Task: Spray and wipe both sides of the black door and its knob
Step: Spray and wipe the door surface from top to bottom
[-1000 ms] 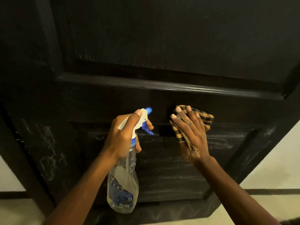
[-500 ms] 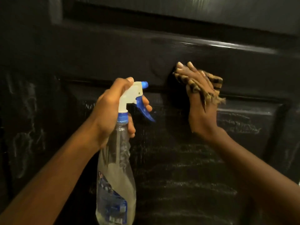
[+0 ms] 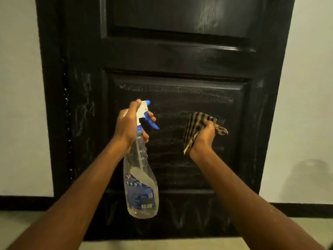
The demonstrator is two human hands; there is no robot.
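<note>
Head view. A black panelled wooden door (image 3: 180,56) stands straight ahead of both hands. The left hand (image 3: 128,123) grips the neck of a clear plastic spray bottle with a white and blue trigger head (image 3: 140,186). Its thumb lies over the top and its fingers curl by the trigger. The nozzle points at the door's lower recessed panel (image 3: 180,168), just beyond the hand.

Level with it and to its right, the right hand (image 3: 202,136) is closed in a fist round a bunched brown and black striped cloth (image 3: 195,125). Whether the cloth touches the door cannot be told. Pale streaks cross the panel beyond and below both hands. No knob is in view.

The step appears to be a fresh spray of this lower panel. It would go best as an even mist over the streaks. The cloth would then be opened flat and drawn in overlapping strokes, reaching into the moulding grooves.

Half a second ago the right hand pressed the cloth against the moulding at the panel's top edge, fingers extended. Now it sits lower, with the cloth gathered in the fist. The view has also drawn back, so pale wall (image 3: 19,105) shows outside each arm.
</note>
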